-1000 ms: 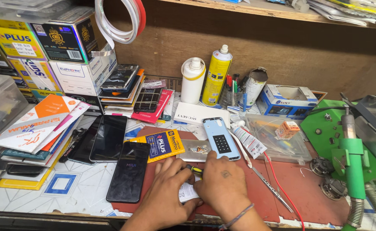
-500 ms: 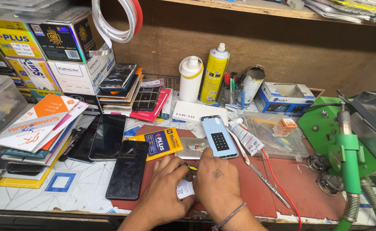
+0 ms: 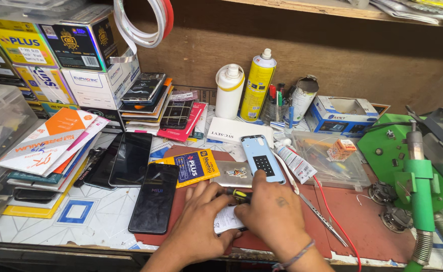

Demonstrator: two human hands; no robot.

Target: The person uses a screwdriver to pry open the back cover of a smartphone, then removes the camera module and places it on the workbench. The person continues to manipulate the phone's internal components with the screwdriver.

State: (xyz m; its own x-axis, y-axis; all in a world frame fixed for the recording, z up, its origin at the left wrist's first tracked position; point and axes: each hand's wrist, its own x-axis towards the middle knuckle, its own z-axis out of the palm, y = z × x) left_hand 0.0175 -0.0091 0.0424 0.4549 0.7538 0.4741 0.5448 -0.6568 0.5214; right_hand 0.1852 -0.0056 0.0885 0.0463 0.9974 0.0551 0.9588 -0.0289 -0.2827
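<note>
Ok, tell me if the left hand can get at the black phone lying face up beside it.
Probably yes: the left hand rests on the red mat right next to the black phone, and nothing lies between them.

White paper slip (image 3: 227, 220) — flat on red mat (image 3: 382, 221), half-covered.

Single head view, steeply down, close over cluttered workbench (image 3: 100, 221).

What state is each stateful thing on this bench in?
Black smartphone: flat, screen dark.
Light-blue phone back shell: lying flat.
Yellow spray can: upright, capped.
White squeeze bottle: upright.
Blue cardboard box: open.
Left hand, right hand: pressed on small white item.
</note>
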